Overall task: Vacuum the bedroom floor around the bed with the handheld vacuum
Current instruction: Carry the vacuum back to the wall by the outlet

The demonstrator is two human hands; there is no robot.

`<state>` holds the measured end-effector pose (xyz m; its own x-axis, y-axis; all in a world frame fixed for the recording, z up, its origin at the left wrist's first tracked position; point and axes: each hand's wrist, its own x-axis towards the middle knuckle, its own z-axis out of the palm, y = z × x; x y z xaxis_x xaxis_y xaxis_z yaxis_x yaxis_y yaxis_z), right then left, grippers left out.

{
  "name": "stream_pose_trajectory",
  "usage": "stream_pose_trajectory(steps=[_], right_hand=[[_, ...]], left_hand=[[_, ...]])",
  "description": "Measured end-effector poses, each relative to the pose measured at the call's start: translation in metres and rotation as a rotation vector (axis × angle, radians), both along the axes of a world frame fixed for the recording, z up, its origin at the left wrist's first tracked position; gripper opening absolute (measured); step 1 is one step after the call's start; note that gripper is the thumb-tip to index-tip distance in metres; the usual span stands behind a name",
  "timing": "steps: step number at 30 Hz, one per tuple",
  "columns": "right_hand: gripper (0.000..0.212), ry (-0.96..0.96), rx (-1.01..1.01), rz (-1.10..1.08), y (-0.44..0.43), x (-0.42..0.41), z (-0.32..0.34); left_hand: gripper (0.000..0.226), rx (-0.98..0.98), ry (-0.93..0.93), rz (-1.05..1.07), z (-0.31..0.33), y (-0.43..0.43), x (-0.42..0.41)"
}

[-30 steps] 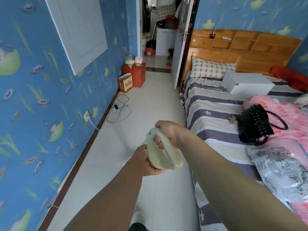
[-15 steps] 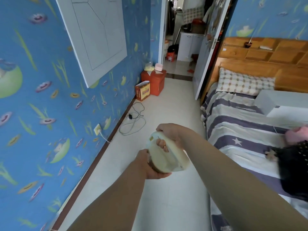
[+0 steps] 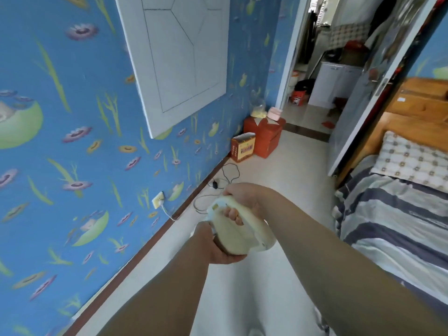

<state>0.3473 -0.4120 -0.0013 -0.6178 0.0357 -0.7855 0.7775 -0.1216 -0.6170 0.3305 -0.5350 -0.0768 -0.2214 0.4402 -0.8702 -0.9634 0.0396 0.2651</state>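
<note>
Compared with half a second ago, we find the view swung further left toward the blue flower-patterned wall [image 3: 72,166]. The black bag and white box that lay on the bed have left the frame, while both hands keep the same hold. The cream plastic handheld vacuum [image 3: 232,236] is held in the air over the pale tiled floor [image 3: 278,170], between that wall and the grey-and-navy striped bed [image 3: 392,214]. The right hand [image 3: 244,200] wraps over its loop handle, fingertips showing through the opening. The left hand [image 3: 213,248] cups the body from below, clamped on it. We cannot see the vacuum's nozzle, and the bed is cut off at the right edge.
</note>
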Motion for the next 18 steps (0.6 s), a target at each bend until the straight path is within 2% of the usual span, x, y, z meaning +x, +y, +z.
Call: stream_pose_trajectory(steps=[6, 9, 14, 18], right_hand=[[0.020, -0.025, 0.052, 0.213, 0.054, -0.059, 0.007], [0.024, -0.035, 0.088, 0.352, 0.069, -0.091, 0.008], [0.028, -0.073, 0.112, 0.521, 0.080, -0.139, -0.002], [0.029, -0.050, 0.164, 0.674, 0.085, -0.181, -0.005]], left_hand=[[0.036, 0.040, -0.043, 0.241, 0.016, 0.055, -0.026], [0.033, 0.079, -0.058, 0.375, 0.027, 0.074, -0.036], [0.033, 0.077, -0.048, 0.499, 0.024, 0.092, -0.067], [0.020, 0.097, -0.017, 0.540, 0.026, 0.102, -0.098]])
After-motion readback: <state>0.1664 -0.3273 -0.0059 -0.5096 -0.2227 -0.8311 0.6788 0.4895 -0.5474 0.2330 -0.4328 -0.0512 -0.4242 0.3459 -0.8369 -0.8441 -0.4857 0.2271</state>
